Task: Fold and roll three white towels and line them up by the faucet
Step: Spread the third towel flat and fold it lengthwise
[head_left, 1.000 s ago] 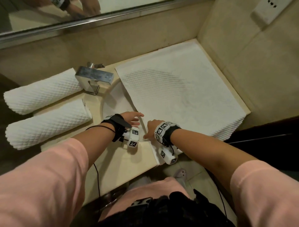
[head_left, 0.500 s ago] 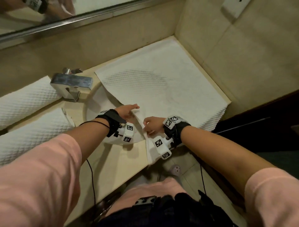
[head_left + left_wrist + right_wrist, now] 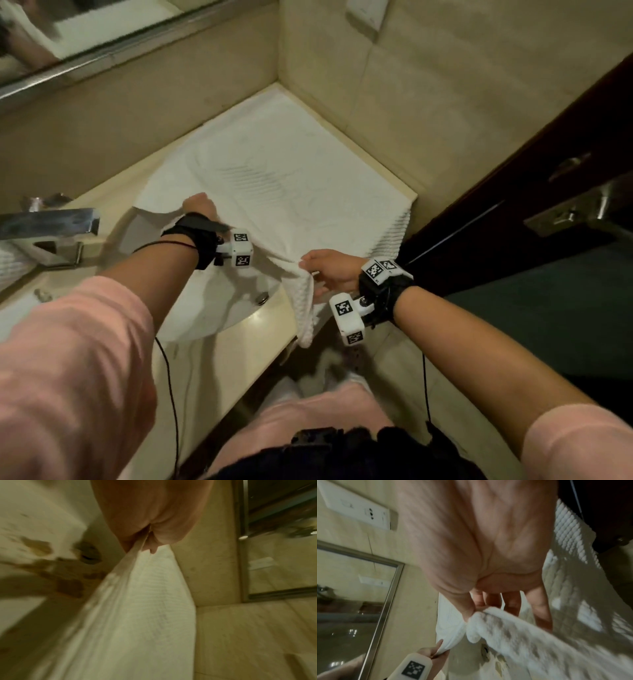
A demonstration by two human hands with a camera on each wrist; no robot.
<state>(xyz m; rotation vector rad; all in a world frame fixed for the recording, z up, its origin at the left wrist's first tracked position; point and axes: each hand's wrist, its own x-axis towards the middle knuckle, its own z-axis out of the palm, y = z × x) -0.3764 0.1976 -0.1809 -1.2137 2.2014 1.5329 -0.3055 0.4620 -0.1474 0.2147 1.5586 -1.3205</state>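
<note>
Towel (image 3: 291, 178): lying spread over the counter (image 3: 219, 370) in the wall corner, near edge lifting off the surface, one end drooping past the counter's front edge beside the sink (image 3: 219, 308).
Left hand (image 3: 200, 205): gripping the towel's near-left corner above the sink, fingers curling closed around the cloth.
Right hand (image 3: 329, 269): pinching the near edge between thumb and forefinger, other fingers hanging loosely apart.
Faucet (image 3: 48, 226): standing at the far left, well apart from both hands.
Head view only: showing both arms in pink sleeves, the whole towel, a sliver of rolled towel (image 3: 10, 263) under the faucet, a dark door (image 3: 548, 171) at right.
Left wrist view only: showing cloth (image 3: 137, 615) emerging from between closed fingers (image 3: 152, 547) and running taut away from the palm; blurring too much for weave detail near the sink.
Right wrist view only: showing the thumb (image 3: 465, 608) pressing a bunched fold, the waffle texture, a wall socket (image 3: 359, 508), the mirror (image 3: 351, 595), and the other hand (image 3: 435, 651) clamping its corner.
</note>
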